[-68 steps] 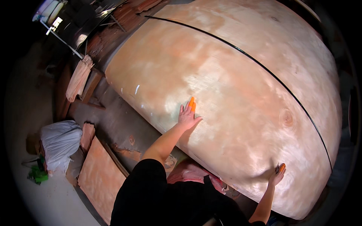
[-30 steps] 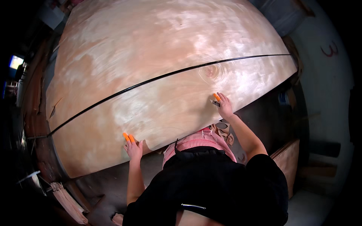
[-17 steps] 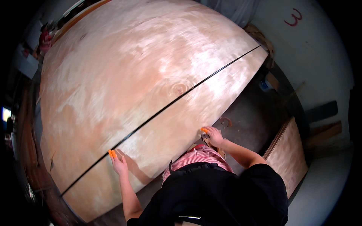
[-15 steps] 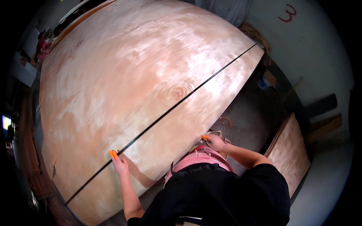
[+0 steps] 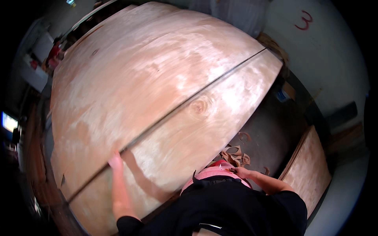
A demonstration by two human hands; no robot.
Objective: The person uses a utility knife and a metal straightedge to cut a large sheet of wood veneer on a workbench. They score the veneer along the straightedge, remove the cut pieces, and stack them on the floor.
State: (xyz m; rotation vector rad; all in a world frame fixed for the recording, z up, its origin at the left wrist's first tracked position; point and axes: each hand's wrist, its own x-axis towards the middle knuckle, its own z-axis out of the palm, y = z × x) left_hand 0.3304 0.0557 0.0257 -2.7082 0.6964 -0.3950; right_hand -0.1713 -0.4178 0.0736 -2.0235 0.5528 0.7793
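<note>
Since half a second ago, the black strip (image 5: 162,120) has shifted across the wood sheet (image 5: 114,86), leaving the round knot (image 5: 200,106) below it near the frame's centre, while the right hand (image 5: 241,172) has left the sheet's near edge for the red-and-white striped cloth (image 5: 212,172), lower centre.

The broad wood sheet (image 5: 157,74) and curled scraps (image 5: 233,155) suggest a dim woodworking workshop.
</note>
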